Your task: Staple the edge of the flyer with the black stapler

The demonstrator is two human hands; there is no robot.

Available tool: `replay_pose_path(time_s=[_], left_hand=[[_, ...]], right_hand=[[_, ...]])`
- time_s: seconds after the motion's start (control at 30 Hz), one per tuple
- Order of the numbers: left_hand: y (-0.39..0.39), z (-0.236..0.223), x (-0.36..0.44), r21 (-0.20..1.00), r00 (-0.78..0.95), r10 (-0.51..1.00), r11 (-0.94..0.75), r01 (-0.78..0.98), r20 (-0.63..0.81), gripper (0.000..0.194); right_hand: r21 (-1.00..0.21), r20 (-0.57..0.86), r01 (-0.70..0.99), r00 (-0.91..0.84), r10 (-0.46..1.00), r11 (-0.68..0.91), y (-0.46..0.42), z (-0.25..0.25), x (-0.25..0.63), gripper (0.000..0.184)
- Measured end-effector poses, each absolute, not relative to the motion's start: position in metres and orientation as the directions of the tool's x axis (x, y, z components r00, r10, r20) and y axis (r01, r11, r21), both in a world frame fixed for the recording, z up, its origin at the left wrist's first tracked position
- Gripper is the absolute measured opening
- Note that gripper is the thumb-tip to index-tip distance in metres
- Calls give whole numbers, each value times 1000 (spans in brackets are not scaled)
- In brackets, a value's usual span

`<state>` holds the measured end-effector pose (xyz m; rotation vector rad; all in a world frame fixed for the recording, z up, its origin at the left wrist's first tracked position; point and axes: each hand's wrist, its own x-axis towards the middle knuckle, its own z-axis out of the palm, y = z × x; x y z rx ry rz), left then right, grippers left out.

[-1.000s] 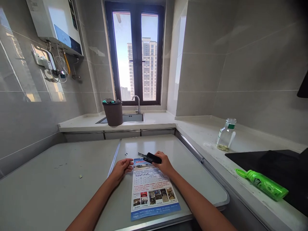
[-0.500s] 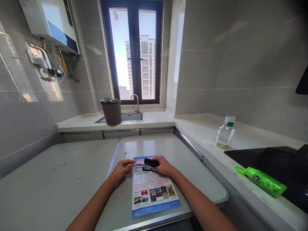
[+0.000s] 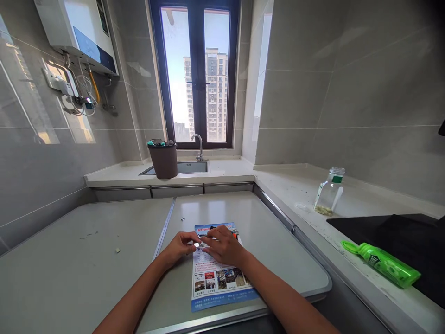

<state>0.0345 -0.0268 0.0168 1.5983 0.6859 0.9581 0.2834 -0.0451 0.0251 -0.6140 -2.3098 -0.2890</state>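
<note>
A printed flyer (image 3: 222,297) with a blue lower band and photos lies on the folding table (image 3: 292,260). On its upper part is a black stapler (image 3: 212,228), mostly hidden behind my right hand. My left hand (image 3: 179,250) is at the flyer's left edge, thumb and forefinger pinched together. A small shiny piece (image 3: 196,244) shows at those fingertips; I cannot tell if it is loose or part of the stapler. My right hand (image 3: 224,246) reaches over the stapler with fingers stretched out, their tips meeting the left fingertips. A small orange spot (image 3: 235,235) shows beyond its knuckles.
Small silver bits (image 3: 182,219) and a pale crumb (image 3: 117,250) lie on the table. A brown bin (image 3: 164,161) stands by the sink (image 3: 193,167). On the right counter are a glass jar (image 3: 328,192), a green bottle (image 3: 391,266) and a black surface (image 3: 375,227).
My right hand has gone from gripping the stapler's rear to reaching leftward over it, fingers extended. The left hand has moved slightly right and pinches. The view has shifted a little.
</note>
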Motion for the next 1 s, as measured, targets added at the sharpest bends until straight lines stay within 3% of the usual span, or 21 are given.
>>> replay_pose_path(time_s=[0.13,0.27,0.7,0.83,1.0], left_hand=[[-28,15,37,956,613,741,-276,-96,275,39],[-25,9,40,962,653,712,-250,-109,259,36],[-28,12,40,960,655,711,-267,-83,254,44],[-25,10,37,969,601,763,-227,-98,239,54],[-18,8,31,971,439,867,-216,-99,237,48]], right_hand=[[172,625,445,-739,252,879,-54,21,270,29],[249,644,434,-742,187,866,-52,20,267,20],[328,661,365,-748,65,871,-55,24,270,8],[198,784,416,-611,112,888,-46,26,279,10],[-227,920,615,-119,373,755,-19,42,315,13]])
